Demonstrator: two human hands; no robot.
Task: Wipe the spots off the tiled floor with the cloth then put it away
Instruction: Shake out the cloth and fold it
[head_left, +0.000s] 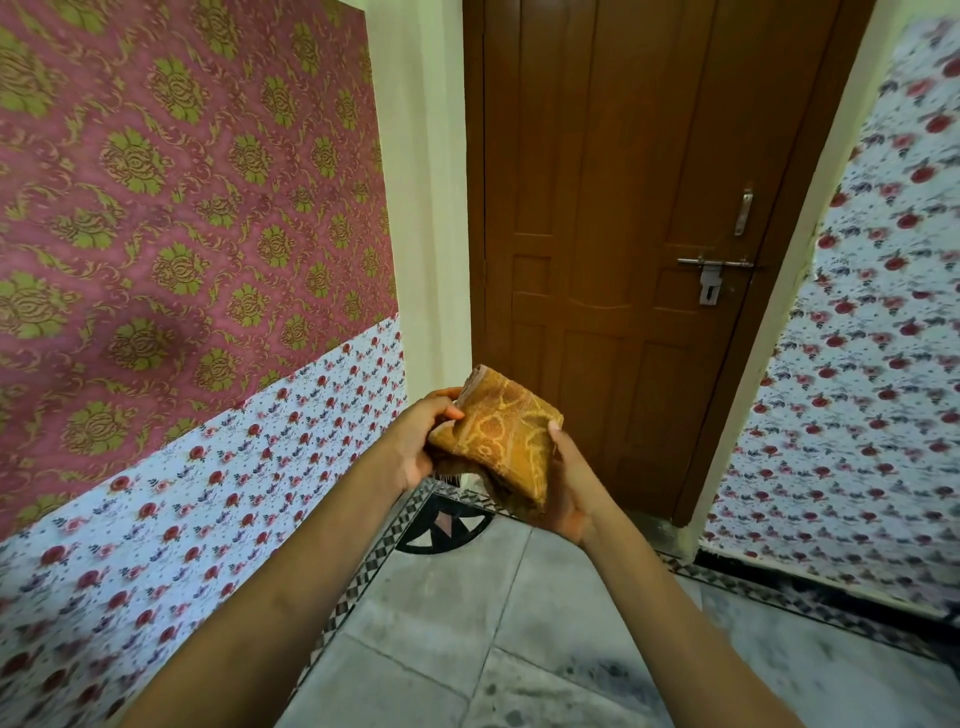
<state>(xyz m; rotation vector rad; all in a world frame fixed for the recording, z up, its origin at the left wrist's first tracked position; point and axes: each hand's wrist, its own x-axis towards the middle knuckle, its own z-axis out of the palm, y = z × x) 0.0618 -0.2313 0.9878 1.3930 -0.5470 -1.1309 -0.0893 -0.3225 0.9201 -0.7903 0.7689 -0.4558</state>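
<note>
A folded yellow-orange patterned cloth (506, 439) is held up in front of me, well above the floor. My left hand (423, 441) grips its left edge, thumb on top. My right hand (566, 486) cups its right and lower side from beneath. The grey tiled floor (467, 623) lies below my forearms, with dark smudged patches at the lower right (597, 675).
A closed brown wooden door (623, 234) with a metal latch (714, 270) stands straight ahead. Wallpapered walls rise close on the left (182, 234) and right (883, 338). A black-and-white patterned tile border (441, 519) runs along the floor's edge.
</note>
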